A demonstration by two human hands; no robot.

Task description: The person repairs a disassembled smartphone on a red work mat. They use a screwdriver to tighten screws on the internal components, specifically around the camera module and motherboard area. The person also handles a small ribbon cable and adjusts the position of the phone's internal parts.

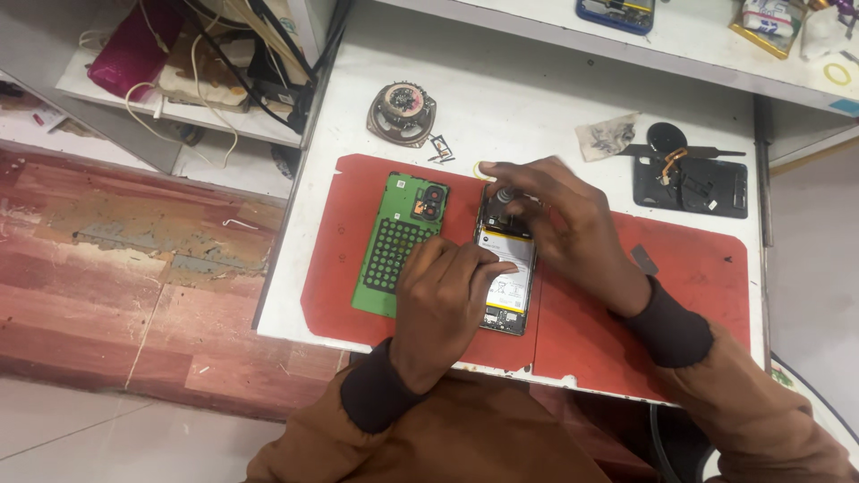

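Left hand (pixel 445 300): lay flat, pressing the opened phone's (pixel 507 268) lower left edge.
Right hand (pixel 557 219): pinched a small tool (pixel 504 198) at the phone's top end.
Phone: long axis away from the person, on red mat (pixel 698 277).
Beside: green back cover (pixel 400 240), just left.
Bench (pixel 528 98): white.

Bright, even overhead light; soft shadows; slight motion blur on right hand (pixel 573 228); mild wide-angle edge distortion.
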